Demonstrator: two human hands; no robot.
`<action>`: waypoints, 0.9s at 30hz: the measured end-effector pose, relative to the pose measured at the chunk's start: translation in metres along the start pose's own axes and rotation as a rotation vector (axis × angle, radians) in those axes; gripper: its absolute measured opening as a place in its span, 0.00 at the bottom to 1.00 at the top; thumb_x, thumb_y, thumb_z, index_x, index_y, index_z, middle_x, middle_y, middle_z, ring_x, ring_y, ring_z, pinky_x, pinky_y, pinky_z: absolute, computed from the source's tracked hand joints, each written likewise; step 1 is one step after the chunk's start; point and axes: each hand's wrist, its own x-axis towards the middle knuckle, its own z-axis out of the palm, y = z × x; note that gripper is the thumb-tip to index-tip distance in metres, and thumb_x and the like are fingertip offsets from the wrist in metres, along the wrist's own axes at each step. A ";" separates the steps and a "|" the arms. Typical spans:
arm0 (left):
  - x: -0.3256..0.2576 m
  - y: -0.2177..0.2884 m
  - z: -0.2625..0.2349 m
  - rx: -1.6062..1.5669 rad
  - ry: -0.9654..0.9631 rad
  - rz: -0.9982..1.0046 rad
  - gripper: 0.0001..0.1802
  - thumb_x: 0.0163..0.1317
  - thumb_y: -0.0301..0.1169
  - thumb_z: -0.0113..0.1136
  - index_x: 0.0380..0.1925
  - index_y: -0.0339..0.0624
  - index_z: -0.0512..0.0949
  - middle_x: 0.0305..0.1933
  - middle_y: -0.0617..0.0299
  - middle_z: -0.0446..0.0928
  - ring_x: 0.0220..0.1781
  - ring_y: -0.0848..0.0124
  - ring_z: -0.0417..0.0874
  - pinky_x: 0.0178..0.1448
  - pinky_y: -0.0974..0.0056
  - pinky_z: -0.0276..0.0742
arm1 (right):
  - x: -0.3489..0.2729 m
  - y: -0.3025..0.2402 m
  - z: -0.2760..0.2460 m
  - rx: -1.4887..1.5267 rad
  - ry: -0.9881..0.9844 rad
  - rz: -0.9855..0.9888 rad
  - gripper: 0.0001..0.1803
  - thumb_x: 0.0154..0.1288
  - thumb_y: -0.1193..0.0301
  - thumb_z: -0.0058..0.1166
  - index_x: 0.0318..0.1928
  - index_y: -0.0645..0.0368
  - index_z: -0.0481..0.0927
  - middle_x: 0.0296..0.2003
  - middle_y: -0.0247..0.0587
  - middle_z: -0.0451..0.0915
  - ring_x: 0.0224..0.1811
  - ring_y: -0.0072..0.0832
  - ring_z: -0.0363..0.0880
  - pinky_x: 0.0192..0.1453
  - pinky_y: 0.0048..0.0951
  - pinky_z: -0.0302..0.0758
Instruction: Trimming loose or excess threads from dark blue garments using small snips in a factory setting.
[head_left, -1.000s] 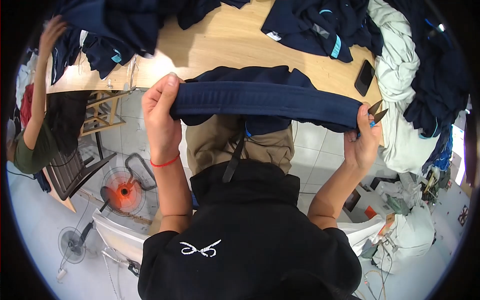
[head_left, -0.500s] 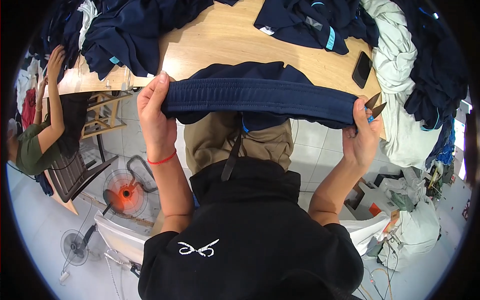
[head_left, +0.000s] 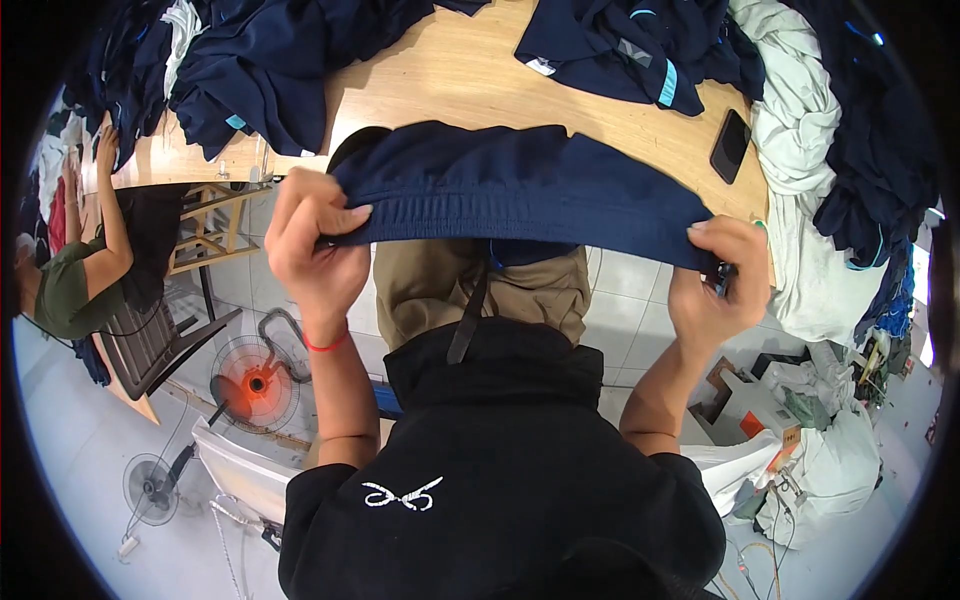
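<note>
1. Far beyond the left hand, another person's arm (head_left: 108, 215) reaching to a pile of dark clothes (head_left: 250, 60).
2. Left hand (head_left: 312, 245) clamped on the left end of the navy garment (head_left: 520, 190), thumb over its gathered waistband.
3. Between both hands, garment stretched flat, partly over the wooden table (head_left: 460, 80).
4. Right hand (head_left: 718, 285) clamped on the right end.
5. Above the right hand, black phone (head_left: 730, 145); beside it, pale cloth (head_left: 800, 150).

Navy garment (head_left: 520, 195), elastic waistband stretched flat and level, held above wooden table edge
</note>
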 end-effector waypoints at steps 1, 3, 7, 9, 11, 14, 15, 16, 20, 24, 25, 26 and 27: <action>-0.002 0.001 0.001 0.004 0.002 -0.002 0.18 0.36 0.08 0.69 0.23 0.38 0.73 0.31 0.58 0.73 0.34 0.64 0.77 0.40 0.63 0.71 | -0.003 0.004 0.007 -0.110 0.162 -0.158 0.17 0.43 0.91 0.68 0.35 0.63 0.84 0.34 0.40 0.85 0.31 0.28 0.81 0.35 0.25 0.75; -0.005 0.003 0.007 0.110 0.230 0.095 0.20 0.33 0.08 0.69 0.22 0.38 0.70 0.32 0.57 0.73 0.35 0.63 0.77 0.41 0.62 0.74 | -0.009 0.007 0.011 -0.113 0.179 -0.185 0.17 0.43 0.93 0.65 0.34 0.63 0.82 0.35 0.45 0.86 0.33 0.34 0.83 0.38 0.27 0.78; -0.016 0.001 0.013 0.131 0.343 0.077 0.19 0.40 0.06 0.66 0.24 0.39 0.70 0.36 0.57 0.73 0.41 0.62 0.78 0.49 0.59 0.76 | -0.015 0.013 0.010 -0.238 0.299 -0.262 0.18 0.42 0.95 0.59 0.35 0.65 0.82 0.37 0.50 0.86 0.34 0.36 0.84 0.41 0.29 0.80; -0.019 0.000 0.013 0.138 0.348 0.081 0.19 0.40 0.06 0.67 0.24 0.39 0.70 0.37 0.58 0.73 0.41 0.63 0.78 0.49 0.60 0.76 | -0.018 0.017 0.009 -0.278 0.312 -0.278 0.19 0.41 0.95 0.57 0.35 0.66 0.82 0.36 0.51 0.85 0.35 0.36 0.84 0.41 0.30 0.81; -0.020 -0.001 0.012 0.145 0.352 0.087 0.19 0.40 0.07 0.68 0.24 0.39 0.70 0.37 0.58 0.73 0.41 0.63 0.78 0.50 0.60 0.76 | -0.019 0.023 0.008 -0.305 0.359 -0.324 0.18 0.43 0.95 0.58 0.36 0.67 0.82 0.37 0.52 0.85 0.35 0.36 0.84 0.43 0.31 0.82; -0.020 -0.002 0.010 0.150 0.342 0.080 0.19 0.40 0.07 0.68 0.24 0.39 0.71 0.37 0.58 0.74 0.42 0.64 0.78 0.50 0.60 0.76 | -0.021 0.025 0.008 -0.249 0.376 -0.341 0.17 0.44 0.95 0.58 0.36 0.69 0.82 0.39 0.55 0.85 0.36 0.37 0.85 0.46 0.33 0.84; -0.019 -0.002 0.009 0.149 0.339 0.088 0.19 0.40 0.07 0.68 0.24 0.39 0.71 0.37 0.58 0.74 0.42 0.64 0.78 0.50 0.60 0.76 | -0.021 0.025 0.007 -0.247 0.374 -0.339 0.17 0.44 0.95 0.58 0.36 0.69 0.82 0.39 0.55 0.85 0.36 0.37 0.85 0.46 0.33 0.84; -0.019 -0.002 0.010 0.144 0.336 0.093 0.19 0.40 0.07 0.68 0.24 0.40 0.71 0.37 0.58 0.74 0.42 0.64 0.78 0.50 0.60 0.75 | -0.021 0.025 0.006 -0.260 0.359 -0.347 0.16 0.45 0.95 0.59 0.36 0.69 0.82 0.39 0.57 0.84 0.36 0.38 0.85 0.47 0.34 0.84; -0.019 0.000 0.011 0.133 0.350 0.090 0.18 0.41 0.08 0.68 0.24 0.40 0.71 0.37 0.58 0.74 0.42 0.64 0.78 0.51 0.60 0.75 | -0.022 0.026 0.005 -0.244 0.356 -0.357 0.16 0.46 0.96 0.61 0.37 0.71 0.81 0.40 0.61 0.84 0.35 0.40 0.86 0.48 0.37 0.85; -0.020 0.000 0.011 0.146 0.362 0.099 0.18 0.42 0.08 0.69 0.24 0.40 0.71 0.36 0.59 0.74 0.41 0.64 0.78 0.52 0.59 0.75 | -0.024 0.028 0.003 -0.278 0.348 -0.365 0.16 0.47 0.96 0.62 0.37 0.72 0.81 0.40 0.62 0.84 0.35 0.41 0.86 0.48 0.38 0.85; -0.020 -0.001 0.011 0.139 0.367 0.110 0.18 0.42 0.09 0.69 0.24 0.40 0.71 0.36 0.60 0.74 0.41 0.64 0.79 0.51 0.60 0.75 | -0.025 0.029 0.003 -0.283 0.351 -0.372 0.16 0.48 0.97 0.62 0.37 0.72 0.80 0.40 0.62 0.84 0.35 0.41 0.86 0.48 0.39 0.86; -0.019 -0.001 0.012 0.139 0.366 0.110 0.18 0.42 0.09 0.69 0.24 0.40 0.71 0.36 0.60 0.74 0.41 0.64 0.79 0.51 0.60 0.75 | -0.025 0.029 0.003 -0.288 0.353 -0.380 0.16 0.49 0.97 0.63 0.38 0.72 0.80 0.40 0.63 0.84 0.35 0.42 0.86 0.49 0.39 0.86; -0.018 0.000 0.012 0.154 0.376 0.111 0.19 0.38 0.09 0.69 0.23 0.40 0.71 0.35 0.59 0.73 0.40 0.64 0.78 0.48 0.59 0.76 | -0.025 0.028 0.003 -0.288 0.353 -0.379 0.16 0.49 0.97 0.63 0.38 0.72 0.80 0.40 0.63 0.84 0.35 0.42 0.86 0.49 0.39 0.86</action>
